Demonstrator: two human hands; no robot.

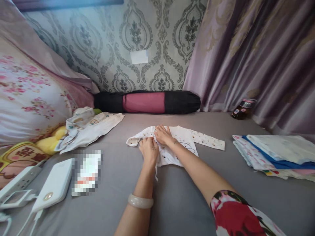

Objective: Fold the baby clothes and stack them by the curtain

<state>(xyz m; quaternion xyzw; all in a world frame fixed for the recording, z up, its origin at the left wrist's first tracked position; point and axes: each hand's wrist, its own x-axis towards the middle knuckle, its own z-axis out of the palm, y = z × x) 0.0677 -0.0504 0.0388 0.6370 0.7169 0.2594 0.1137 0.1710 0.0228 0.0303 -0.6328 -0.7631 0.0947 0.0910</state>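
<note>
left hand (149, 149): curled, fingertips down on the shirt (168, 158) at nine o'clock of its middle, near where one sleeve begins; seems to be pinching cloth, but cannot tell for certain, with the fingertips hidden. right hand (162, 134): open, laid flat on the cloth toward ten o'clock, fingers pointing up to twelve. shirt: spread out on the grey sheet (118, 170), straight ahead of the arms.

looks to be at the stage of arranging and smoothing the nine o'clock side. probably calls next for a steady right palm as an anchor, and a gentle draw of the edge under the left fingers, without creasing the front.

counted, by clock from the shirt: one shirt, two sleeves (208, 140) reaching to nine and three, one string (156, 172) hanging toward seven; one folded stack (278, 149) at three, layers too close to number; one bottle (240, 113) at two; one rolled bag (144, 102) at eleven; one power bank (52, 185) between eight and nine; one bracelet (140, 201) on the left arm.
</note>
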